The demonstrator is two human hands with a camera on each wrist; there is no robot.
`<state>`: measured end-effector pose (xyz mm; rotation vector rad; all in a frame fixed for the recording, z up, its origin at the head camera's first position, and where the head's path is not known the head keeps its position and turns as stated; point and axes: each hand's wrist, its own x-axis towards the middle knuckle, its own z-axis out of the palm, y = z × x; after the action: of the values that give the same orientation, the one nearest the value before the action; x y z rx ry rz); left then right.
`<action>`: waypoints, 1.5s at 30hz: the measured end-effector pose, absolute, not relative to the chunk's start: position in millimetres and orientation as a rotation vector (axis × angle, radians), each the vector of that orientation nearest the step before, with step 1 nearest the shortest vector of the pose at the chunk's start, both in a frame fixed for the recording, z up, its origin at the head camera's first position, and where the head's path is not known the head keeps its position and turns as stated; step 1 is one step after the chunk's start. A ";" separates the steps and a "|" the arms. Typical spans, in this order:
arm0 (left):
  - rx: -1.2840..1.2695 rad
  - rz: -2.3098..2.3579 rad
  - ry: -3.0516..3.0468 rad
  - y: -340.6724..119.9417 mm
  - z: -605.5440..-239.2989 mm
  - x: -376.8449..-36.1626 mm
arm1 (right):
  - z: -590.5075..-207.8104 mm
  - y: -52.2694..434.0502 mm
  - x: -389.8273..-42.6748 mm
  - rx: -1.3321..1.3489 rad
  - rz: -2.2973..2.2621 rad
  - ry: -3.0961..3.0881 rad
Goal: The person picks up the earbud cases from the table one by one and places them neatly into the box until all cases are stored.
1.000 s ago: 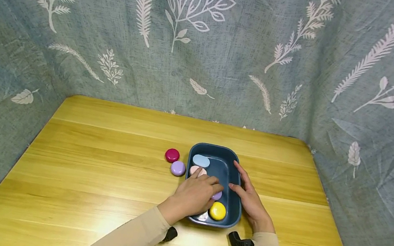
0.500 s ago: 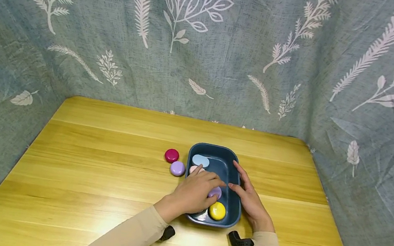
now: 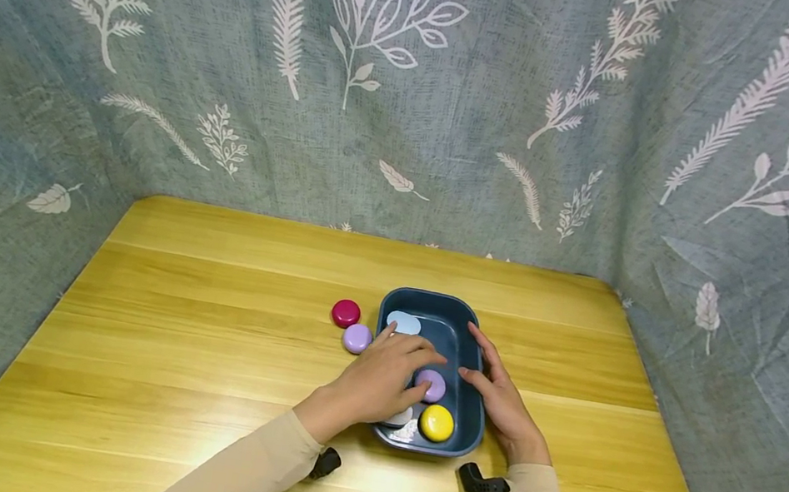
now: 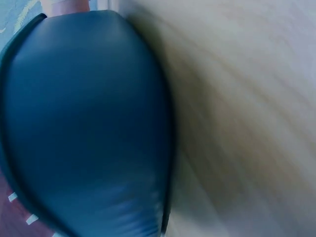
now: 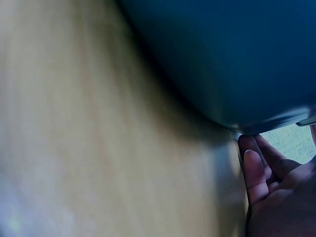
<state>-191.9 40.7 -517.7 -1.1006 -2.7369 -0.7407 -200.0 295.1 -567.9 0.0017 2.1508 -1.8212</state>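
In the head view a dark blue rectangular tray (image 3: 445, 448) holds several smooth rounded pieces. My left hand (image 3: 384, 375) is over its left side, fingers loosely spread, the thumb at a light purple round piece (image 3: 431, 386). A yellow round piece (image 3: 437, 423) lies at the tray's near right. Beyond the hand shows a pale blue oval piece (image 3: 404, 323); a whitish piece (image 3: 403, 415) is partly covered by the hand. My right hand (image 3: 504, 404) grips the tray's right wall, thumb over the rim, fingers outside. The right wrist view shows these fingers (image 5: 256, 177) against the tray's outer side.
Left of the tray, a dark red round piece (image 3: 345, 313) and another purple round piece (image 3: 357, 339) lie on the wooden table (image 3: 160, 348). A patterned grey-blue cloth (image 3: 301, 157) hangs behind and at both sides.
The left hand has drawn slightly left and away, uncovering more of the purple and whitish pieces in the tray and covering the pale pink one. The right hand stays on the wall.
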 end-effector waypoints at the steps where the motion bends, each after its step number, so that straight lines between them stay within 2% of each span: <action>1: -1.093 -0.748 -2.740 38.6 -516.6 -191.9 | -568.1 295.2 -199.9 0.006 -1.823 2.149; 18: -0.976 -0.882 -2.745 -2.1 -507.6 -186.2 | -566.3 294.3 -197.4 0.073 -1.803 2.177; 45: -0.787 -0.882 -2.753 -47.1 -523.7 -193.1 | -567.5 295.9 -199.7 0.052 -1.790 2.206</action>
<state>-193.1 -47.1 -523.7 -0.7870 -2.7526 -0.8822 -199.7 295.9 -567.5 0.0522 2.2062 -1.7896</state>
